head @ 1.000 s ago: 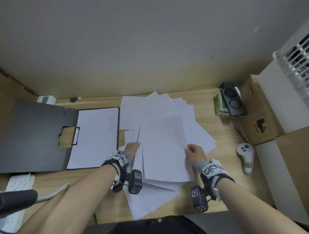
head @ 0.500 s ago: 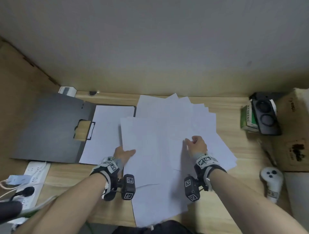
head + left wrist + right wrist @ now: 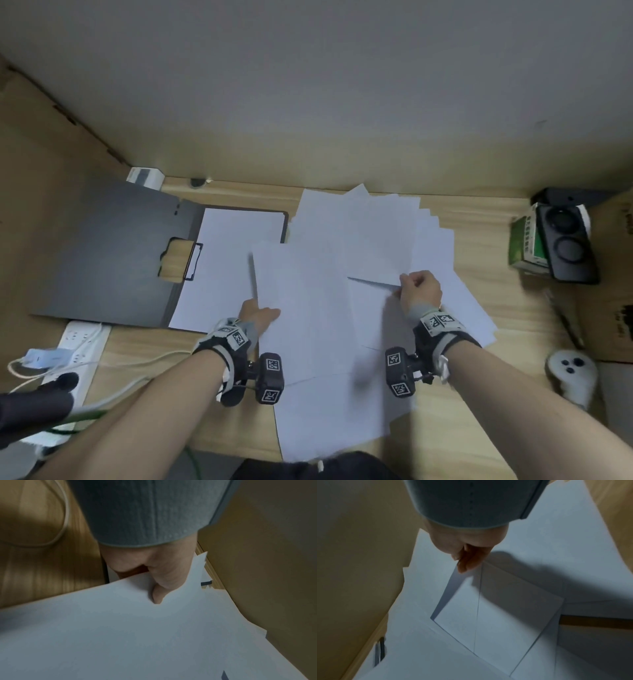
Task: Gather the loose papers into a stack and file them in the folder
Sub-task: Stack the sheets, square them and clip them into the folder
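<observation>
Several loose white papers [image 3: 359,240] lie fanned across the middle of the wooden desk [image 3: 507,240]. My left hand [image 3: 257,313] holds a raised sheet [image 3: 301,308] by its left edge, thumb on top [image 3: 158,597]. My right hand [image 3: 418,289] pinches the lifted corner of another sheet [image 3: 373,282]; the right wrist view shows its fingers [image 3: 467,562] pinched on that edge. The open dark grey folder [image 3: 109,246] lies at the left with a white sheet [image 3: 226,260] inside and a black clip [image 3: 191,262] at its spine.
A white power strip [image 3: 78,349] with cables sits at the front left. A green box with a black device [image 3: 561,243] stands at the right, a white controller [image 3: 570,373] lower right, and a cardboard box [image 3: 613,308] at the far right edge.
My left hand has carried its sheet leftwards toward the folder. My right hand has shifted and now lifts the corner of another sheet. The head view swung left.
</observation>
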The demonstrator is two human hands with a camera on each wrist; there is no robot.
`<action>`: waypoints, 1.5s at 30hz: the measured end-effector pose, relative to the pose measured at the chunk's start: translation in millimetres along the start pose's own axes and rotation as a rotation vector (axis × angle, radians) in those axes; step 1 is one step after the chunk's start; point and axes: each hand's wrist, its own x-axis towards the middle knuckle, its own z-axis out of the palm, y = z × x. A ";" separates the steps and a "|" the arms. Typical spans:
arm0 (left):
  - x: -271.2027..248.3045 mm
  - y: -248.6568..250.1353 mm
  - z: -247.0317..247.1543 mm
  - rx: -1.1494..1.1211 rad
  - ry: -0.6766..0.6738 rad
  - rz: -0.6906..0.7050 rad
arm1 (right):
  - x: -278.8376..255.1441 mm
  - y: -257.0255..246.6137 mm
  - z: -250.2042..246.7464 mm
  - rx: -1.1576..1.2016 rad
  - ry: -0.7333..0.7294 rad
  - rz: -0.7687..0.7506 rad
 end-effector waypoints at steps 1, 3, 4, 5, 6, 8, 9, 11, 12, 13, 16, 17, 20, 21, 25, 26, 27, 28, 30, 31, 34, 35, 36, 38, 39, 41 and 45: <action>-2.3 1.8 0.7 0.025 0.007 -0.001 | -4.3 -2.2 -8.6 0.081 0.044 0.009; 0.9 4.3 1.5 0.037 0.046 -0.021 | -9.6 -7.9 -19.9 0.218 0.134 0.039; 0.4 5.9 1.5 0.048 0.065 -0.019 | -11.5 -7.4 -24.9 0.290 0.173 0.057; -3.2 7.1 0.7 0.044 0.087 0.001 | -16.2 -7.9 -30.9 0.362 0.215 0.074; -2.8 8.4 0.7 0.060 0.092 0.005 | -16.6 -5.0 -33.9 0.418 0.244 0.099; -5.1 12.7 0.1 0.050 0.082 0.070 | -22.4 -1.5 -39.8 0.525 0.271 0.114; -5.9 13.2 0.6 0.069 0.091 0.098 | -26.1 0.7 -41.2 0.568 0.280 0.122; -6.4 11.9 2.7 0.086 0.102 0.143 | -32.7 5.5 -42.2 0.596 0.261 0.163; -7.8 11.2 4.7 0.098 0.103 0.155 | -34.9 10.5 -40.9 0.608 0.232 0.201; -9.8 12.9 7.2 0.086 0.087 0.142 | -38.3 14.3 -39.3 0.623 0.167 0.235; -20.5 13.5 15.5 0.049 0.035 0.130 | -53.8 29.9 -33.3 0.477 -0.108 0.257; -20.3 13.5 18.6 0.044 0.014 0.125 | -60.1 33.9 -31.6 0.406 -0.204 0.242; -25.2 13.4 26.7 0.057 -0.009 0.137 | -78.5 44.4 -26.0 0.207 -0.415 0.213; -23.9 12.1 29.8 0.053 -0.012 0.145 | -83.3 49.1 -23.1 0.167 -0.450 0.212; -16.4 2.9 34.8 0.067 0.063 0.147 | -92.4 68.1 -14.7 0.169 -0.354 0.223; -17.4 0.9 34.6 0.086 0.099 0.147 | -92.4 71.5 -15.1 0.178 -0.301 0.229; -16.7 -2.2 32.9 0.092 0.139 0.143 | -93.2 73.2 -16.3 0.202 -0.258 0.239; -16.8 -3.2 30.0 0.073 0.178 0.146 | -93.3 73.1 -17.9 0.243 -0.222 0.249; -18.1 -5.9 24.5 0.038 0.219 0.168 | -91.1 74.5 -20.0 0.337 -0.198 0.267; -15.6 -7.3 21.5 0.015 0.247 0.182 | -89.9 74.3 -20.6 0.388 -0.203 0.277; -16.7 -8.1 11.5 -0.002 0.255 0.180 | -88.3 70.3 -19.5 0.520 -0.246 0.282; -16.9 -8.2 8.5 0.001 0.247 0.174 | -89.8 67.4 -18.5 0.521 -0.278 0.280; -18.6 -8.1 6.5 -0.002 0.257 0.165 | -91.9 63.4 -17.3 0.505 -0.327 0.273; -19.7 -8.7 7.7 -0.052 0.219 0.140 | -97.6 58.0 -14.6 0.445 -0.448 0.257; -20.0 -9.7 9.6 -0.074 0.178 0.112 | -101.1 55.9 -12.6 0.392 -0.506 0.236; -24.2 -10.9 13.1 -0.162 0.085 0.095 | -107.8 54.1 -8.3 0.247 -0.604 0.172; -22.3 -16.9 22.6 -0.418 -0.099 0.083 | -116.4 56.8 2.3 0.004 -0.715 0.080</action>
